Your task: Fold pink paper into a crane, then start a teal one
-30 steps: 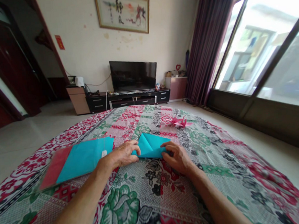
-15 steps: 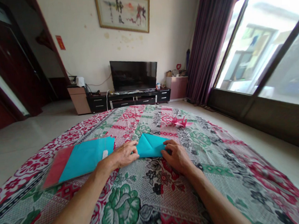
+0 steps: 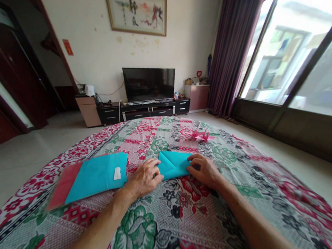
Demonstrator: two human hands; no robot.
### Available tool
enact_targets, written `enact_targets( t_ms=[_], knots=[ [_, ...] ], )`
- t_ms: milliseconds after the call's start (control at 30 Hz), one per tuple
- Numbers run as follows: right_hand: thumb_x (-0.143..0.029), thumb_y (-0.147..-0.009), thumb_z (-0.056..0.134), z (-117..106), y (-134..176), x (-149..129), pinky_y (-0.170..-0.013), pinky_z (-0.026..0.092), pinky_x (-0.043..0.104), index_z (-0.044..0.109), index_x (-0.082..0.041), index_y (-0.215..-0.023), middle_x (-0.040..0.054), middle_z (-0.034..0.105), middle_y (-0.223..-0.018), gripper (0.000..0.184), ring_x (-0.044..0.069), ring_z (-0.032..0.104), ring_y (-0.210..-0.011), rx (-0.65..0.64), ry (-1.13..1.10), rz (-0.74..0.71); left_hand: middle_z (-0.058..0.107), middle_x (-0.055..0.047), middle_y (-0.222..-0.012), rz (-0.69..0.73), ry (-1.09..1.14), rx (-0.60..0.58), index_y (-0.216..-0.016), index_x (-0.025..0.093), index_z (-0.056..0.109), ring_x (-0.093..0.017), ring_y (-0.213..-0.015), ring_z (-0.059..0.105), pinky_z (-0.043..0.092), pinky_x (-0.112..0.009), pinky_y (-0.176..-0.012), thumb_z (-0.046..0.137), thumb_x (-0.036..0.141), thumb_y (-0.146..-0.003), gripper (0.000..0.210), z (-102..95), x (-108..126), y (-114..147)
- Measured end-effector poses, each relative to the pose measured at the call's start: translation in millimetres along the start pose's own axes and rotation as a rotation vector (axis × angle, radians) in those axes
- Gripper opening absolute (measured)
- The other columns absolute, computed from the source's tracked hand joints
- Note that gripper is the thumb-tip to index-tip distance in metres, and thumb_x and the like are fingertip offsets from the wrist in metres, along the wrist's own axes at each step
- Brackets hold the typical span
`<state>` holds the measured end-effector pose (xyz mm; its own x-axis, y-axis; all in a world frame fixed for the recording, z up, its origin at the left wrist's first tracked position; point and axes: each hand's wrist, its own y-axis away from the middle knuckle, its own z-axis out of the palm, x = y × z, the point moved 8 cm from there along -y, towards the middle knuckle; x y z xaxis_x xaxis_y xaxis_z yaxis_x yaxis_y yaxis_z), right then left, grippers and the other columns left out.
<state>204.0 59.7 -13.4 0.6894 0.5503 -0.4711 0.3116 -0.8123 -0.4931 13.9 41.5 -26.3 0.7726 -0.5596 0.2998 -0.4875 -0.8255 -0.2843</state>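
The teal paper (image 3: 173,164) lies flat on the flowered tablecloth (image 3: 167,216) at table centre, already creased into a folded packet. Our left hand (image 3: 144,178) presses its nine o'clock edge and our right hand (image 3: 205,169) its three o'clock edge, fingers pinning, not gripping. More folds seem left; a finished pink crane (image 3: 200,136) sits at twelve o'clock.

**Folded sheet at frame centre, between two hands**

A folded paper (image 3: 173,164) lies on the tablecloth (image 3: 168,224) at mid-frame. The left hand (image 3: 143,178) rests on its left edge, the right hand (image 3: 205,170) on its right edge. A paper pack (image 3: 92,177) lies to the left, well apart. A small folded figure (image 3: 200,135) sits behind, toward the upper right. Farther back, a television (image 3: 149,83) stands on a low cabinet (image 3: 146,110) against the wall.
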Motion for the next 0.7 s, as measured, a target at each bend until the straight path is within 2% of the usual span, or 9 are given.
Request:
enact_targets(
  t_ms=[300, 567, 700],
  knots=[
    [-0.017, -0.072, 0.055, 7.5, 2.4, 0.3, -0.083, 0.045, 0.033, 0.061, -0.019, -0.067, 0.0077, 0.062, -0.094, 0.008, 0.019, 0.059, -0.088, 0.038, 0.039, 0.059, 0.059, -0.008, -0.121, -0.04, -0.049, 0.08, -0.062, 0.019, 0.062, -0.024, -0.114, 0.049, 0.036, -0.041, -0.104, 0.051, 0.028, -0.08, 0.023, 2.0, 3.0, -0.8],
    [-0.014, -0.068, 0.055, 10.2, 3.7, 2.5, -0.084, 0.044, 0.033, 0.06, -0.019, -0.067, 0.0071, 0.061, -0.093, 0.007, 0.019, 0.057, -0.088, 0.06, 0.044, 0.101, 0.059, -0.008, -0.119, -0.071, -0.063, 0.078, -0.06, 0.019, 0.062, -0.024, -0.112, 0.05, 0.038, -0.043, -0.101, 0.05, 0.027, -0.078, 0.023, 5.7, 1.4, -2.6],
    [-0.015, -0.071, 0.053, 9.4, 2.8, 2.4, -0.082, 0.045, 0.032, 0.06, -0.019, -0.064, 0.0067, 0.062, -0.091, 0.01, 0.018, 0.058, -0.085, 0.078, 0.037, 0.121, 0.059, -0.007, -0.119, -0.067, -0.064, 0.072, -0.057, 0.02, 0.059, -0.024, -0.112, 0.05, 0.039, -0.042, -0.1, 0.052, 0.027, -0.076, 0.022, 6.8, 1.1, -3.1]
  ],
)
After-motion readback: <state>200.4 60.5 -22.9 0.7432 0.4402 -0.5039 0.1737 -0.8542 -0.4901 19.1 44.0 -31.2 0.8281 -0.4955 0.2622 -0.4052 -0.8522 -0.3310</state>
